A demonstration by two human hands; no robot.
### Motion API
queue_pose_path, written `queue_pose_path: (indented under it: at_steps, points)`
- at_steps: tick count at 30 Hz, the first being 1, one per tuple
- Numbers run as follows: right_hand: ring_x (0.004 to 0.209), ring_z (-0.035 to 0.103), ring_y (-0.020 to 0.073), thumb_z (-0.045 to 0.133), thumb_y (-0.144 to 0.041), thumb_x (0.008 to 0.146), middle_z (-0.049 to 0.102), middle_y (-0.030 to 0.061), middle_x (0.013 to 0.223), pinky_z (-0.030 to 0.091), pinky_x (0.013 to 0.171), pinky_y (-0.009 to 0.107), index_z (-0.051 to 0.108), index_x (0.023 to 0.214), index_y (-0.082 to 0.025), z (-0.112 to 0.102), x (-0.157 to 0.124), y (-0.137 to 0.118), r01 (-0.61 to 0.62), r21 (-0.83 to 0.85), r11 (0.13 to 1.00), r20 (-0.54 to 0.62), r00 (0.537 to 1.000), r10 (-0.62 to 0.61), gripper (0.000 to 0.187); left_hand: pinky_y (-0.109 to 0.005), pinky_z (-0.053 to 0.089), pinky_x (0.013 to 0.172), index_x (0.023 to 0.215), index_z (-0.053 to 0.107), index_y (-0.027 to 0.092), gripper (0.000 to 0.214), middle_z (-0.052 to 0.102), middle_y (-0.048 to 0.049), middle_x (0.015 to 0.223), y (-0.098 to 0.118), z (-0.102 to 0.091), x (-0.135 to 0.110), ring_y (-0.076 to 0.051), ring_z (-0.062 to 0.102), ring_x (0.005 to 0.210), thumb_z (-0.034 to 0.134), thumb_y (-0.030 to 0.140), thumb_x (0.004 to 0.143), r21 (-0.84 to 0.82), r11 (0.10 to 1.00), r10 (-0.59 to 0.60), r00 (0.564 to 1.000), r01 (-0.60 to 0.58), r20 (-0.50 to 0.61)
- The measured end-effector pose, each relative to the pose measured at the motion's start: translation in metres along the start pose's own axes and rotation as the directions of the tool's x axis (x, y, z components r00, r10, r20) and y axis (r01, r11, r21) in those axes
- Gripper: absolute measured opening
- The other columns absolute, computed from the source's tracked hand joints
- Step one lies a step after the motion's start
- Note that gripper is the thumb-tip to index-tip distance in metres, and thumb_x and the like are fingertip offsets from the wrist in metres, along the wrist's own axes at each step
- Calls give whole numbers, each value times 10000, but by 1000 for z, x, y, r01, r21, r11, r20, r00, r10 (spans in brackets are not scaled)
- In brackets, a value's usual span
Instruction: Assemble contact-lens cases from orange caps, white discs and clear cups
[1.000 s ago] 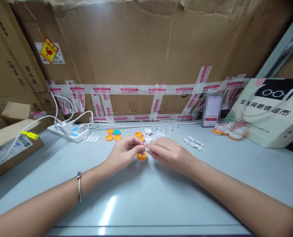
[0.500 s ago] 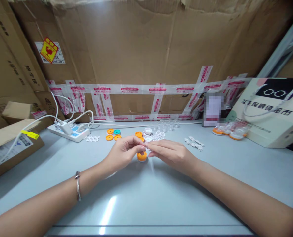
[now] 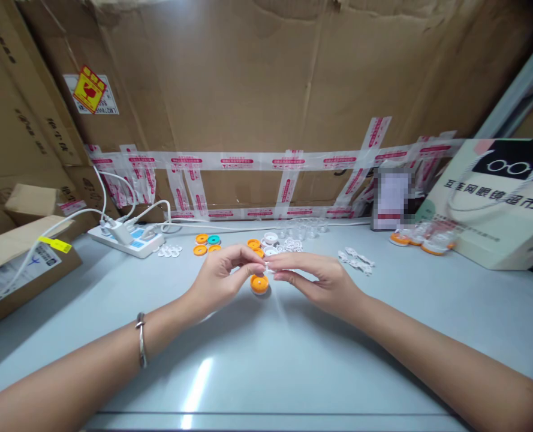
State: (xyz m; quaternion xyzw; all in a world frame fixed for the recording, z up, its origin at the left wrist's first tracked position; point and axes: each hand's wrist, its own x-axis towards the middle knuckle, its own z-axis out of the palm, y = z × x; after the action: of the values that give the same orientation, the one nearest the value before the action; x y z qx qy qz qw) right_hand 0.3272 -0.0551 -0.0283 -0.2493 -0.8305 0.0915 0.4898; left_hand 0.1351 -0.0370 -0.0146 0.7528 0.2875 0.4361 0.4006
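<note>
Between the fingertips of both hands, above the table, is a small white plastic piece [image 3: 268,268]. My left hand [image 3: 230,276] pinches it from the left with thumb and forefinger. From the other side my right hand [image 3: 320,277] closes thumb and fingers on it. Its exact shape is mostly hidden by the fingers. Just below the fingertips an orange round part [image 3: 259,284] with a white underside rests on the table. Behind the hands lie orange rings [image 3: 253,244], white rings [image 3: 270,239] and a group of small white perforated pieces [image 3: 290,245].
Orange rings [image 3: 200,239] and a teal ring [image 3: 213,240] lie left of centre. White flat strips [image 3: 356,261] are at the right, clear cups [image 3: 306,227] at the back. A power strip [image 3: 133,240], a phone [image 3: 393,201], domed orange-based pieces [image 3: 434,246] and a paper bag [image 3: 486,204] stand around.
The right hand's thumb and fingers have parted a little, so the white piece between the hands shows more. The view has shifted slightly.
</note>
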Motion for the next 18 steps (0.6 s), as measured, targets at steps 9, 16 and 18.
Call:
queue_pose_path:
  at_steps: [9,16,18]
  points:
    - [922,668,173,569,-108,808,720,64,945,570,823,293,676,999,-197,0,-1,2,115,-99,988,-20,993,-118,237,-234,495,667,735,602,137,44,656,-28,726,1,2,0,-124,616,689,596,176,756,-93,992,-88,996,85,-26]
    - [881,678,163,578,-66,786,728,75,892,582,779,290,645,988,-174,1,0,1,183,-128,975,-30,982,-189,238,-245,498,648,723,605,138,50,654,-27,707,2,3,-1,-133,616,675,607,186,740,-125,986,-113,994,111,-5]
    - [867,679,156,553,-54,797,729,76,872,581,768,281,637,974,-172,0,1,1,206,-153,966,-24,977,-212,228,-243,498,642,719,605,138,52,653,-25,701,3,4,-1,-131,615,667,610,188,733,-135,984,-117,993,115,-8]
